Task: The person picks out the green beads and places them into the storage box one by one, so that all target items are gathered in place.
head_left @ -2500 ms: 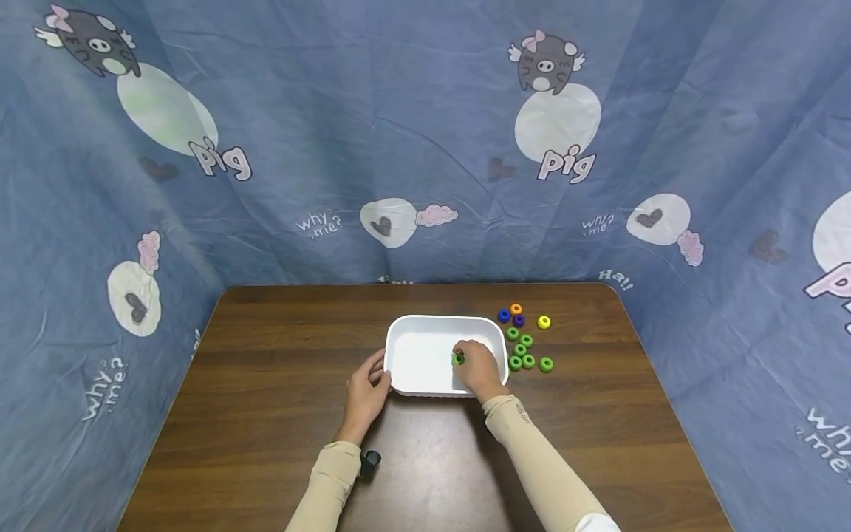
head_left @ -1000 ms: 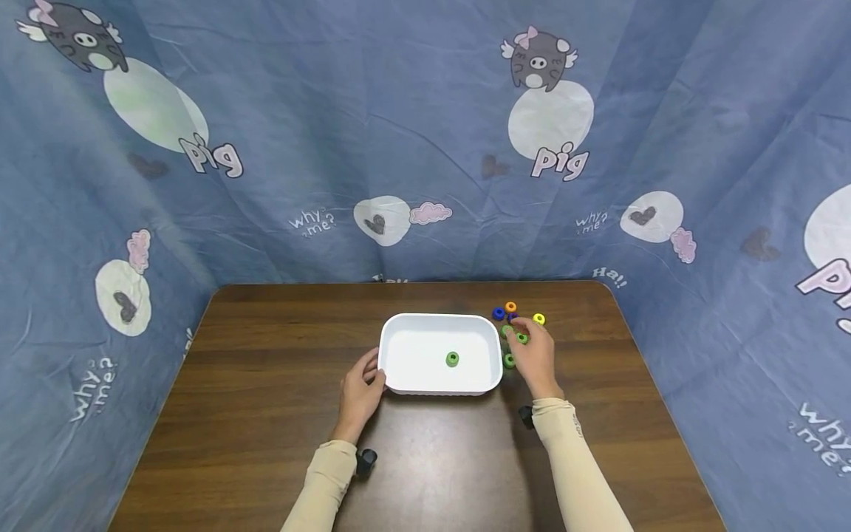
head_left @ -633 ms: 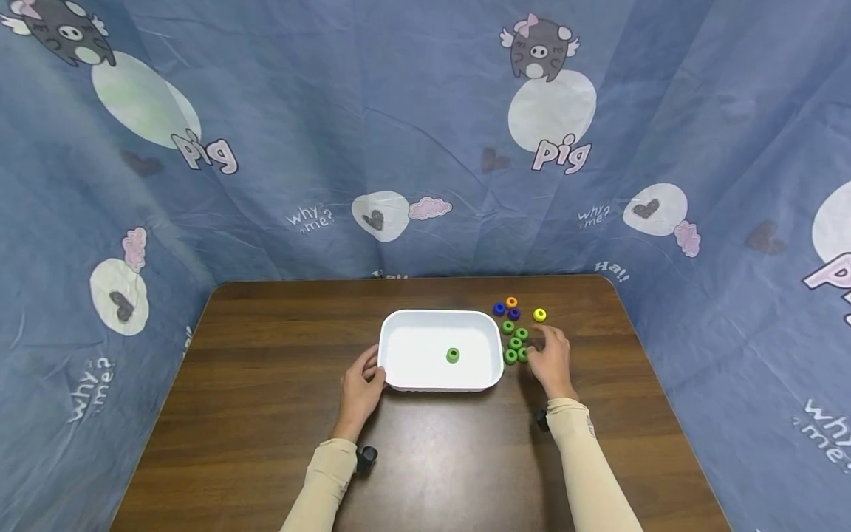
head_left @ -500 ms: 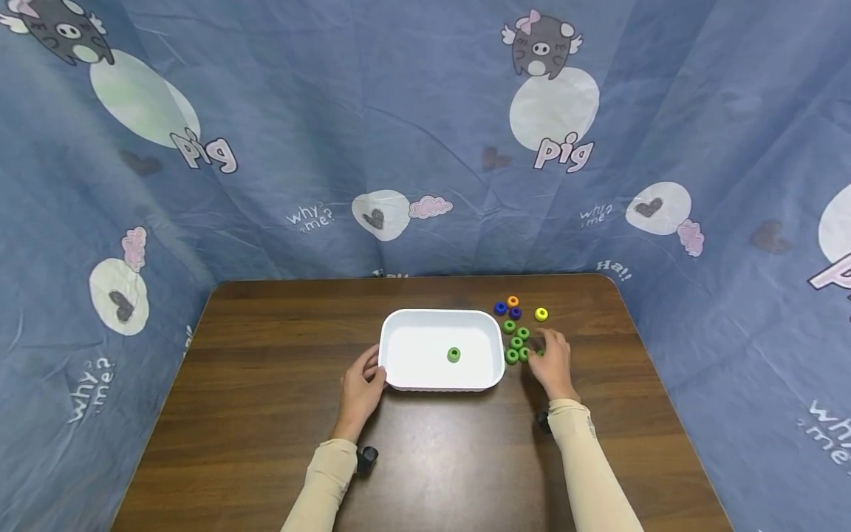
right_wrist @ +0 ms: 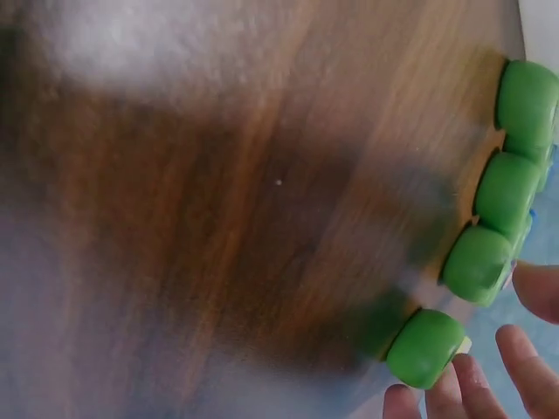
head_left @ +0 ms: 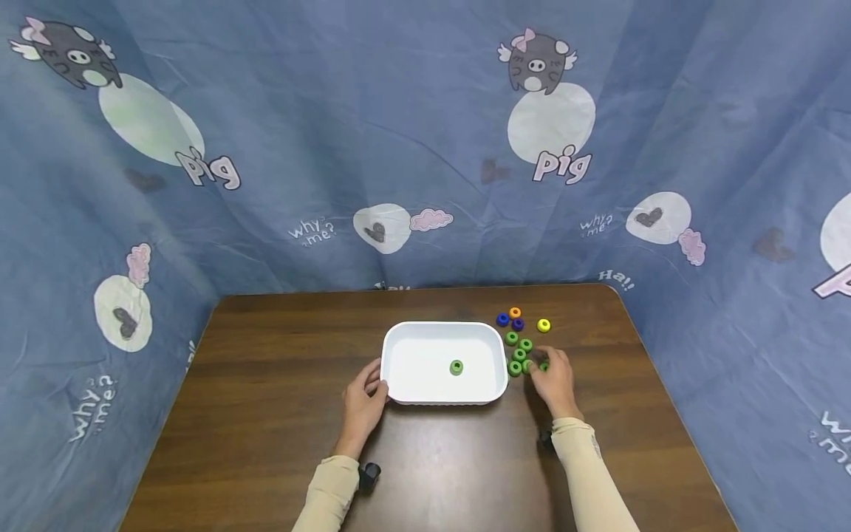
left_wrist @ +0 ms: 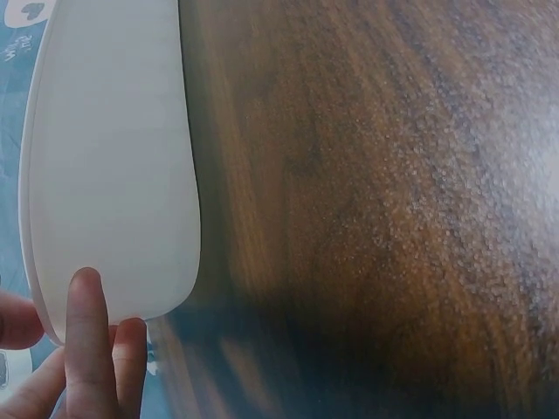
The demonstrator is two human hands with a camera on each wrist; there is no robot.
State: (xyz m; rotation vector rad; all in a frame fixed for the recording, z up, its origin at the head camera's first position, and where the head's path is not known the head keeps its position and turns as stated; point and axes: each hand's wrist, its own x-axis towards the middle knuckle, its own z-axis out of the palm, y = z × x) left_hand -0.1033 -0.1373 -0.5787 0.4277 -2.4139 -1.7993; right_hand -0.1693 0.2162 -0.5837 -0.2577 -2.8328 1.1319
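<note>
- Green bead (right_wrist: 425,348), on the table (head_left: 439,473) at 3 o'clock from the white tray (head_left: 419,362), apart from the other green beads (right_wrist: 507,192). Probably light, stiff and smooth, so apt to roll; best pinched across its rounded sides.
- Right hand (head_left: 555,378) arches over it, wrist towards 5 o'clock, thumb and fingers parted, nothing visibly pinched (fingertip contact: cannot tell).
- Left hand (head_left: 362,406) rests its fingertips loosely, unclasped, against the tray's outside at 8 o'clock.

Table (head_left: 279,384): six green rings (head_left: 511,342), one blue ring (head_left: 502,324), one dark-blue ring (head_left: 518,329), one orange ring (head_left: 515,317), one yellow ring (head_left: 544,329). One white tray (head_left: 425,355): one green ring (head_left: 456,372).
</note>
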